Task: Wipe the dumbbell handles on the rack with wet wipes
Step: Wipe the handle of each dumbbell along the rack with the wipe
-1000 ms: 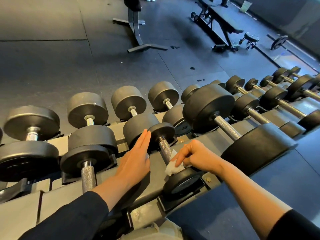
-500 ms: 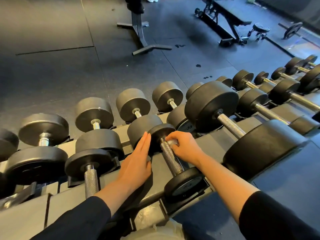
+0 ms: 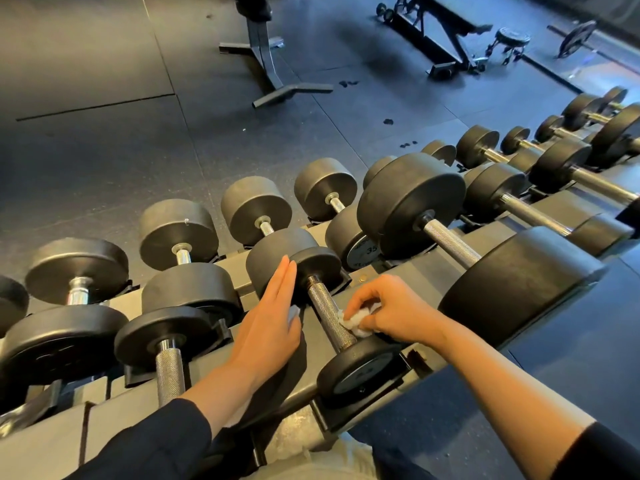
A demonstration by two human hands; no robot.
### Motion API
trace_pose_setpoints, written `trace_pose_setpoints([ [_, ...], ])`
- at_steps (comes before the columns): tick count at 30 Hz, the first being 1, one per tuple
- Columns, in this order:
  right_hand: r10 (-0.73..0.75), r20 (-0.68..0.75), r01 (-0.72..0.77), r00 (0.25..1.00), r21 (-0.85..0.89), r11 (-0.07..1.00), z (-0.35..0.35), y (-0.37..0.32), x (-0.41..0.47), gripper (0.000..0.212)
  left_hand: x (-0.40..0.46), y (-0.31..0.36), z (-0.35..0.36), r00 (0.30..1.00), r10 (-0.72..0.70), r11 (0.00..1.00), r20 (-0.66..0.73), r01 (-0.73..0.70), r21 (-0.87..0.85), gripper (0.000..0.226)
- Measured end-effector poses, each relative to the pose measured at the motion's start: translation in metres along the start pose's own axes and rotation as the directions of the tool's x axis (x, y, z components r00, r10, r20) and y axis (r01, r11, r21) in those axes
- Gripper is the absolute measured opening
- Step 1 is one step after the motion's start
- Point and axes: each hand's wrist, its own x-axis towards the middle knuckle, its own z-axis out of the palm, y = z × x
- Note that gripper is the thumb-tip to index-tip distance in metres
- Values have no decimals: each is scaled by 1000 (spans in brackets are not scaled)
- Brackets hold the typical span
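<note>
At frame centre, the right hand [image 3: 391, 310] pinches a wipe [image 3: 355, 322] against the dumbbell handle [image 3: 330, 315]; the left hand [image 3: 270, 327], fingers pressed together, rests flat on the rack [image 3: 391, 271].

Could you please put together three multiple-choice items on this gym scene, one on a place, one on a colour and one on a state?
1. Where on the knurled handle is the wet wipe?
A. near the end closest to the camera
B. at the far end
C. off it, on the floor

2. What colour is the wipe?
A. blue
B. white
C. black

3. How is the left hand held?
A. in a fist
B. curled round a handle
C. flat, fingers straight, beside the dumbbell

Key: 1 A, the right hand presses the wipe just above the near weight head; 2 B, it shows white against the grey metal; 3 C, the fingers lie straight and together and grip nothing.
</note>
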Motion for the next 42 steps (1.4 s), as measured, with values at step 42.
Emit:
trace_pose_setpoints([
  [42, 195, -78, -166, 978, 284, 944, 15, 0, -13, 5, 2, 8, 4, 998, -49, 998, 29, 50, -34, 76],
])
